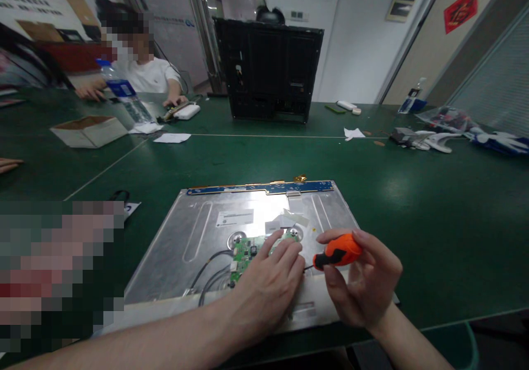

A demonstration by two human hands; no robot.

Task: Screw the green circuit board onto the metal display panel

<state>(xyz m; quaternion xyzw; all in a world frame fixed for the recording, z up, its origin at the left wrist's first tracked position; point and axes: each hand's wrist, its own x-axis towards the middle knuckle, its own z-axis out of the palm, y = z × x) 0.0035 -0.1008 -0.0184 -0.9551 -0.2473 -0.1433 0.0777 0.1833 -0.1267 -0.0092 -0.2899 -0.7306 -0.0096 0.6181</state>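
Note:
A silver metal display panel (198, 221) lies flat on the green table in front of me. On it sits a small green circuit board (243, 250) with dark cables running off its left side. My left hand (275, 279) lies over the right part of this board, fingers stretched forward, hiding much of it. In my right hand (367, 284) is an orange and black screwdriver (341, 250), gripped by the handle. Its thin shaft points left, and the tip is hidden behind my left hand. A long blue circuit strip (260, 188) runs along the panel's far edge.
A black monitor housing (270, 70) stands upright at the back. Across the table sits a person (144, 72) near a water bottle (128, 94) and an open cardboard box (88, 132). Gloves (425, 139) lie at the right. Another person's blurred-out arm reaches in at left.

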